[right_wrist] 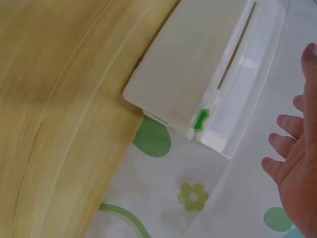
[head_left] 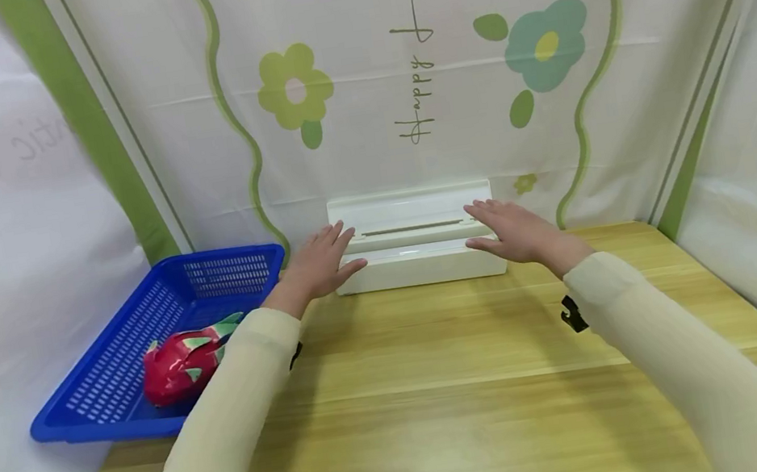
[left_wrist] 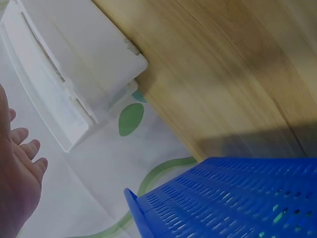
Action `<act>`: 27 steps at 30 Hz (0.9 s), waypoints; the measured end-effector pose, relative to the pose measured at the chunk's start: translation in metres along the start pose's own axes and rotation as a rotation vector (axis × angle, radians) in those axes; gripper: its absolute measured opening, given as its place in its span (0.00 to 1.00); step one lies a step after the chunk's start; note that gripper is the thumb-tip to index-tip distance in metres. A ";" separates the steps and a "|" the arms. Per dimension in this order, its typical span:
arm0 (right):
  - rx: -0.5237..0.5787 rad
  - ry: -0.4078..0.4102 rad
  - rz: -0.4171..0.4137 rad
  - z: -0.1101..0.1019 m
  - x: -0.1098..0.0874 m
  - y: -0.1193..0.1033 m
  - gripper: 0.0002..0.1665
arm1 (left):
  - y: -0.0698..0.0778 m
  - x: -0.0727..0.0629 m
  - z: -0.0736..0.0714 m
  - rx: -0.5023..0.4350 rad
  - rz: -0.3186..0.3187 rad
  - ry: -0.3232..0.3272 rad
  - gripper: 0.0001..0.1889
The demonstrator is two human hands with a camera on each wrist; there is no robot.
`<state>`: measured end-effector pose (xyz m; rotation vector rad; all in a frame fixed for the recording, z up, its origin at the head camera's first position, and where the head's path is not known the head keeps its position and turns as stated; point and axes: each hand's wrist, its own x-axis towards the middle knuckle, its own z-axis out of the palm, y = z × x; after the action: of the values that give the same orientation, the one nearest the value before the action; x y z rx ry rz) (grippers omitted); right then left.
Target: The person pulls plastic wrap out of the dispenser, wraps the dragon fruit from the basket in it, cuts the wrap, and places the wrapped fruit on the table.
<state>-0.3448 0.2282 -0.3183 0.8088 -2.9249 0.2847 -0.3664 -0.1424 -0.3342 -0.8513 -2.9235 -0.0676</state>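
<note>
A long white box with a raised lid and a slot along it [head_left: 420, 270], like a cling film dispenser, stands at the back of the table. My left hand [head_left: 315, 266] is spread at its left end, palm facing down and fingers straight. At the opposite end my right hand [head_left: 513, 230] is held the same way, its fingertips overlapping the box's end in the head view. Both wrist views show a gap between the fingers and the box. A small green slider [right_wrist: 201, 120] sits at one end of the slot. Neither hand holds anything.
To the left, a blue plastic basket [head_left: 124, 427] holds a red and green dragon fruit [head_left: 181, 367], partly hidden by my left sleeve. The wooden table [head_left: 438, 390] ends at a white printed curtain [head_left: 365, 148] behind the box. More curtain hangs on both sides.
</note>
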 end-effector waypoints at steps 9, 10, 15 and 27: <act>0.039 0.017 0.000 0.011 0.008 0.002 0.42 | 0.001 0.006 0.008 -0.014 -0.002 0.027 0.38; 0.043 0.020 0.002 0.012 0.009 0.001 0.42 | 0.001 0.007 0.009 -0.018 -0.006 0.020 0.38; 0.049 0.033 -0.013 0.022 0.014 -0.002 0.40 | 0.002 0.010 0.019 -0.026 -0.025 -0.004 0.37; 0.053 0.023 0.011 0.041 0.030 -0.003 0.33 | 0.006 0.021 0.029 -0.002 0.017 0.065 0.30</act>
<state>-0.3704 0.2027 -0.3540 0.7908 -2.9127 0.3714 -0.3835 -0.1242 -0.3605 -0.8580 -2.8565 -0.0956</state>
